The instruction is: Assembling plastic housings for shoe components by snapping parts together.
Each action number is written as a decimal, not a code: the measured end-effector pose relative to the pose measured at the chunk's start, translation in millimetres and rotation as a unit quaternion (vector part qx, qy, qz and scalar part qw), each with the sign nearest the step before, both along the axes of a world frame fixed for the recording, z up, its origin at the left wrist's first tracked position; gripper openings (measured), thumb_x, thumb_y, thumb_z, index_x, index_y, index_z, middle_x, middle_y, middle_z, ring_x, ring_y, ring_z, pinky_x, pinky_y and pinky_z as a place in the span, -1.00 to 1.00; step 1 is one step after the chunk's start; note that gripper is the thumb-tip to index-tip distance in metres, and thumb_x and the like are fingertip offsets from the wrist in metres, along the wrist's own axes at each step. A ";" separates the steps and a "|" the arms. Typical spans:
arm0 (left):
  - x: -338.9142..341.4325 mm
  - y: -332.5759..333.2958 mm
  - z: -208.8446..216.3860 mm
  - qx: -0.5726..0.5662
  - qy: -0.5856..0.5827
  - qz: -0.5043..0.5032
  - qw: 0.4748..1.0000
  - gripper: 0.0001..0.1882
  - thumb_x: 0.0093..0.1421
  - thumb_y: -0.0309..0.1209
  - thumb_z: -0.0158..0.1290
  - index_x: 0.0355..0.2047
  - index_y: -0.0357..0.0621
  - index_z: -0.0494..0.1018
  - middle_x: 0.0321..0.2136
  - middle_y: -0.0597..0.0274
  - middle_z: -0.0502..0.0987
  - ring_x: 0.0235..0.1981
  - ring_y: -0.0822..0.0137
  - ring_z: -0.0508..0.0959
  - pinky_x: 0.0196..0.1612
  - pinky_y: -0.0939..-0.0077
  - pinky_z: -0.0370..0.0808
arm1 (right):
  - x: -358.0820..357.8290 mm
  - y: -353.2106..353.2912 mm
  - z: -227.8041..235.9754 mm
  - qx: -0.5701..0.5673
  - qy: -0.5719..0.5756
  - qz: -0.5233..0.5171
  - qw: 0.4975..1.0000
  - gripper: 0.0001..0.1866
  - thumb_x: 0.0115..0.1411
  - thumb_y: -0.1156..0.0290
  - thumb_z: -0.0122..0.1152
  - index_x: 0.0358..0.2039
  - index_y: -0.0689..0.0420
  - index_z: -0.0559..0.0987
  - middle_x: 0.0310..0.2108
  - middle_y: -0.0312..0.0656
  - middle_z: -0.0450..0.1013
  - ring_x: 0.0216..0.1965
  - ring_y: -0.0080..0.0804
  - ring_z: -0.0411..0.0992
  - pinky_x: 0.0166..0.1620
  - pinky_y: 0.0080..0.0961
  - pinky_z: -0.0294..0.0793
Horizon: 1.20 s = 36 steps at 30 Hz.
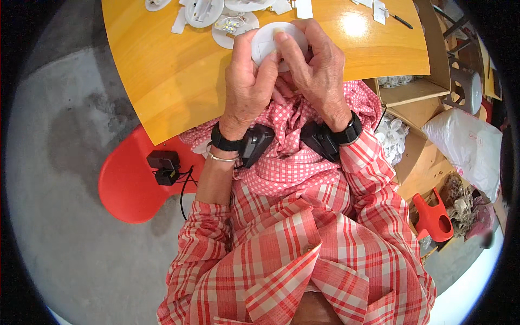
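Between my two hands, over the table's near edge, is a round white plastic disc point(264, 44). My left hand point(246, 81) grips its left side, thumb pressed on the lower face. From the other side my right hand point(319, 65) holds it, thumb lying across the upper face and fingers curled behind. The fingers and palms hide the disc's underside. Just beyond my left hand, a round white piece with small yellow LEDs point(230, 25) lies on the yellow table point(179, 86).
More round white housings point(204, 11) lie along the table's far side. A black pen point(402, 21) is at the far right. Cardboard boxes of white parts point(392, 135) stand right of me, near a white plastic bag point(466, 146). On my left is a red seat point(127, 184) carrying a black device point(163, 165).
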State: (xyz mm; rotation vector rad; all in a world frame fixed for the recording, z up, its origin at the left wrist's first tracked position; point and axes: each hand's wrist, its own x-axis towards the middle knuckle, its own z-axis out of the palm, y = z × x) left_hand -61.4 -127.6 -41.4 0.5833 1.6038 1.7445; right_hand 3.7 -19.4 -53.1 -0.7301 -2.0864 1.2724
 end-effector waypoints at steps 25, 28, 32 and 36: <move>1.9 15.1 6.6 -0.026 0.053 0.100 0.993 -0.69 0.21 -0.39 -0.02 -0.11 -0.27 0.21 -0.59 0.18 0.46 -0.80 0.52 0.40 -0.84 0.69 0.32 | 6.4 3.0 7.1 -0.044 0.003 0.053 0.998 -0.82 0.17 0.37 0.05 -0.31 0.22 0.46 -0.53 0.04 0.40 -0.50 -0.03 0.42 -0.43 -0.33 0.41; 4.5 17.6 3.8 -0.034 0.068 0.115 0.990 -0.70 0.21 -0.38 -0.03 -0.11 -0.26 0.24 -0.49 0.20 0.46 -0.72 0.53 0.42 -0.76 0.69 0.37 | 3.9 2.9 7.0 -0.017 0.010 0.043 0.999 -0.82 0.17 0.38 0.05 -0.29 0.21 0.46 -0.53 0.03 0.41 -0.50 -0.03 0.42 -0.42 -0.32 0.41; 3.0 15.8 9.0 -0.018 -0.031 0.089 0.995 -0.67 0.24 -0.37 -0.07 -0.04 -0.25 0.20 -0.41 0.18 0.46 -0.77 0.52 0.41 -0.82 0.70 0.34 | 6.0 6.2 5.2 -0.043 0.001 0.047 0.998 -0.78 0.17 0.35 0.07 -0.25 0.22 0.45 -0.51 0.02 0.41 -0.49 -0.04 0.42 -0.41 -0.33 0.41; 0.4 12.5 7.3 -0.007 -0.044 0.073 0.996 -0.66 0.26 -0.37 -0.10 -0.02 -0.25 0.17 -0.41 0.18 0.47 -0.76 0.51 0.42 -0.79 0.71 0.36 | 5.9 7.1 8.6 -0.009 -0.024 0.083 0.996 -0.71 0.14 0.30 0.11 -0.19 0.22 0.44 -0.51 0.02 0.42 -0.49 -0.09 0.44 -0.42 -0.36 0.41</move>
